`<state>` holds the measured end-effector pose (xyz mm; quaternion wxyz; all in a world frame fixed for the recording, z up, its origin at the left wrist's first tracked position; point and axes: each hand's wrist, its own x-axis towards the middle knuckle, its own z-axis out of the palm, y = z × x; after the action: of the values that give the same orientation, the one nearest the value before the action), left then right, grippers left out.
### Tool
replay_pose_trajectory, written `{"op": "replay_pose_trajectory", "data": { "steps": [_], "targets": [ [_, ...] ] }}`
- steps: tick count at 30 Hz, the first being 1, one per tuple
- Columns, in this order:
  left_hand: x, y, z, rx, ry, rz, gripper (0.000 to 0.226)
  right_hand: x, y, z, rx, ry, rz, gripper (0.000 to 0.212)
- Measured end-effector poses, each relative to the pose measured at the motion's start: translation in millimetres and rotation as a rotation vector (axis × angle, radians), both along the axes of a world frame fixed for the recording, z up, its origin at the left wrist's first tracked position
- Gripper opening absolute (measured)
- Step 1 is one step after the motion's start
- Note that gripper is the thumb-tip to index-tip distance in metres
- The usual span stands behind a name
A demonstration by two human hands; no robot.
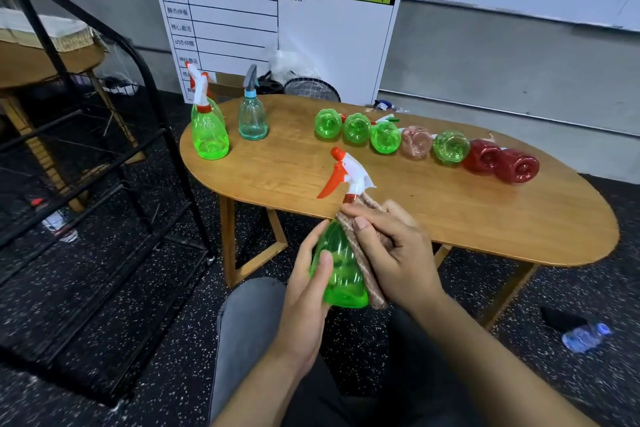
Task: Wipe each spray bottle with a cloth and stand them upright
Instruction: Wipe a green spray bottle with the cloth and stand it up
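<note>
A: What are we holding nearest to us?

B: We are gripping a green spray bottle (pixel 341 270) above our lap, just short of the near edge of the wooden table (pixel 450 211). Our left hand (pixel 306 288) is curling round its body from the left, thumb lying across the front. The white and orange trigger head is pointing up and away from us.

A: And the other hand?

B: Our right hand (pixel 394 250) is pressing a brownish cloth (pixel 362 253) against the bottle's right side. The fingers are lying close together and bending over the cloth, with the fingertips reaching the neck.

A: What are we seeing further out on the table?

B: A row of seven bottles is lying on its side, bases turned toward us, touching or just beside one another. From the left: three green bottles (pixel 356 128), a pale pink one (pixel 417 142), another green one (pixel 451 147), then two red bottles (pixel 500 160).

A: Anything standing?

B: At the far left end, two green upright bottles (pixel 209 130) are standing close together, one partly hidden behind the other. Near them a pale blue bottle (pixel 252 118) with a grey trigger is also standing.

A: Beyond that?

B: A white board with a green header (pixel 277 10) is leaning against the wall, and a black metal rack (pixel 86 156) is standing to our left.
</note>
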<state>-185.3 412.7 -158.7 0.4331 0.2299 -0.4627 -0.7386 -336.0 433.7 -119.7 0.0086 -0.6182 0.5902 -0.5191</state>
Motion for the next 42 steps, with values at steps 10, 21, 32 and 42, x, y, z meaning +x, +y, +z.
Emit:
{"op": "replay_pose_trajectory", "data": {
  "steps": [10, 21, 32, 42],
  "targets": [
    [3, -1, 0, 0.053, 0.007, 0.015, 0.051, -8, 18, -7, -0.173, 0.626, 0.224, 0.028],
    [7, -8, 5, 0.035, 0.042, 0.075, 0.047, 13, 7, -1, -0.099, 0.324, 0.089, 0.029],
    [7, -9, 5, 0.016, 0.014, 0.080, 0.050, 4, -6, 15, -0.116, 0.363, 0.035, 0.032],
    [13, -12, 7, 0.063, 0.049, 0.045, 0.050, 20, 11, -7, -0.165, 0.594, 0.203, 0.027]
  ]
}}
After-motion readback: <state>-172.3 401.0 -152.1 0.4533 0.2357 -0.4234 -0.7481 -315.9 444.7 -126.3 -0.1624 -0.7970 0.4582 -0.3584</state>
